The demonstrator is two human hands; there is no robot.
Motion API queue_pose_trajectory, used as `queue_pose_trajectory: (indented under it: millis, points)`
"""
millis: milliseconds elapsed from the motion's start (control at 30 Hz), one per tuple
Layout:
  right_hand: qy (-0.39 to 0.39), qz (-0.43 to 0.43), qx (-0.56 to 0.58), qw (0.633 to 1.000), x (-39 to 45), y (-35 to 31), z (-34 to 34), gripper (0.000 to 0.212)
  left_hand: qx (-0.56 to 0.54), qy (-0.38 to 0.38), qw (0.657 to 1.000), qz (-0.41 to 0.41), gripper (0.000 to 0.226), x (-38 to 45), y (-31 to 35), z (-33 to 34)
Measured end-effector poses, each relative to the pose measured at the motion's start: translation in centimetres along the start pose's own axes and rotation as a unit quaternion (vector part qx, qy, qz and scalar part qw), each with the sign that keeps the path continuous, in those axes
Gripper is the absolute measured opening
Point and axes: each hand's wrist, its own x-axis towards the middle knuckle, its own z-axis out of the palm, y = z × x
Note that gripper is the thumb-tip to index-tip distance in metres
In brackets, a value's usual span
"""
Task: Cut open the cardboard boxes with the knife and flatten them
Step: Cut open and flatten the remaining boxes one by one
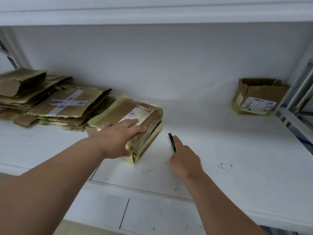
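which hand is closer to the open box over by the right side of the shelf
Right. The right hand, holding the knife, is mid-shelf, left of the open box; the left hand is farther left.

We see a brown cardboard box (128,116) wrapped in yellowish tape, its label (135,114) white with a red mark. The knife (171,141) is black with teal; the table (220,150) is white.
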Motion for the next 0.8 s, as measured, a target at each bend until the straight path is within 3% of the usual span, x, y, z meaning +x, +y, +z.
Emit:
queue_pose_trajectory:
  millis: [267, 433, 600, 800]
  points:
    - [-0.001, -0.006, -0.075, 0.997, 0.9, -0.3, -0.1, 0.059, -0.084, 0.031, 0.996, 0.007, 0.078, -1.3, -1.2, 0.5]
    - [0.01, -0.03, -0.048, 0.998, 1.7, -1.3, -0.2, 0.044, -0.104, 0.068, 0.992, 0.007, 0.071, -2.4, -1.8, 0.3]
    - [0.034, -0.057, 0.067, 0.996, 2.8, -2.8, 0.3, 0.063, -0.233, 0.082, 0.969, -0.017, 0.067, -3.7, -3.3, 0.2]
    - [-0.011, -0.093, 0.24, 0.966, 3.7, -5.5, 1.4, 0.081, -0.277, 0.062, 0.958, -0.052, 0.069, -5.6, -5.1, -1.0]
